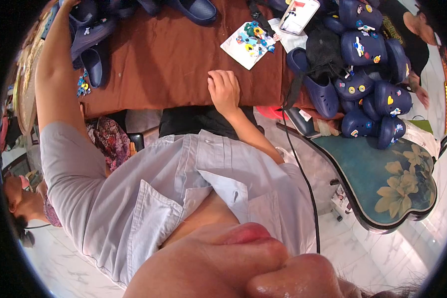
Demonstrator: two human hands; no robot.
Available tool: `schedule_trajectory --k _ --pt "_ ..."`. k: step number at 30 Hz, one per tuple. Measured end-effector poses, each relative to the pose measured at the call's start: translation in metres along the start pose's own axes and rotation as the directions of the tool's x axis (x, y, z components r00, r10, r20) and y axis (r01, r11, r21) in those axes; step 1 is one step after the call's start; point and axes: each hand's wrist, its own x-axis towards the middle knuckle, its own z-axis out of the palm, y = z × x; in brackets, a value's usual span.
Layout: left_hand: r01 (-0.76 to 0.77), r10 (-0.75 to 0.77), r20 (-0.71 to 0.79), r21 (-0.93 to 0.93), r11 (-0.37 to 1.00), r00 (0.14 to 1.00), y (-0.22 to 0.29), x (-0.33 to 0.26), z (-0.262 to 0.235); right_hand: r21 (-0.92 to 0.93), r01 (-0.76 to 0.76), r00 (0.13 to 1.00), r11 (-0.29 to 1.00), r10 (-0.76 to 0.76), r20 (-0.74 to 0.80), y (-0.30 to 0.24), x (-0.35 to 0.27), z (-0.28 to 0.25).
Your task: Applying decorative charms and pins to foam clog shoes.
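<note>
My right hand [224, 92] rests palm down near the front edge of a table with a brown cloth [159, 64]. Its fingers are loosely stretched, with nothing in them. Stretched far forward, my left arm reaches the far left corner, where my left hand [70, 3] is mostly cut off by the picture's edge. Navy clogs [93, 37] lie close by it, and one plain navy clog [94, 67] sits nearer to me. Beyond my right hand, colourful shoe charms [256, 39] lie heaped on a white card [238, 52].
On the right, navy clogs with charms [365, 47] are piled beside a black pouch [324, 49] and a phone [299, 16]. A plain clog [319, 92] leans there. A flowered chair [377, 174] stands below. Other people are at left and right. A black cable [303, 169] hangs alongside me.
</note>
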Motion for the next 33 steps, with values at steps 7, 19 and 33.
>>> schedule_trajectory --k 7,19,33 --pt "0.142 -0.071 0.151 -0.540 0.830 0.986 0.011 -0.028 -0.012 -0.005 0.025 1.000 1.000 -0.025 -0.004 0.001 -0.002 0.003" --pt "0.080 0.023 0.127 -0.742 0.665 0.992 0.014 -0.060 -0.007 0.023 0.052 0.997 0.998 -0.050 -0.053 0.004 -0.008 0.004" --pt "-0.128 0.069 -0.155 -0.415 0.901 0.985 0.027 -0.130 -0.025 0.054 0.066 0.995 0.996 -0.061 -0.078 0.009 -0.010 0.009"
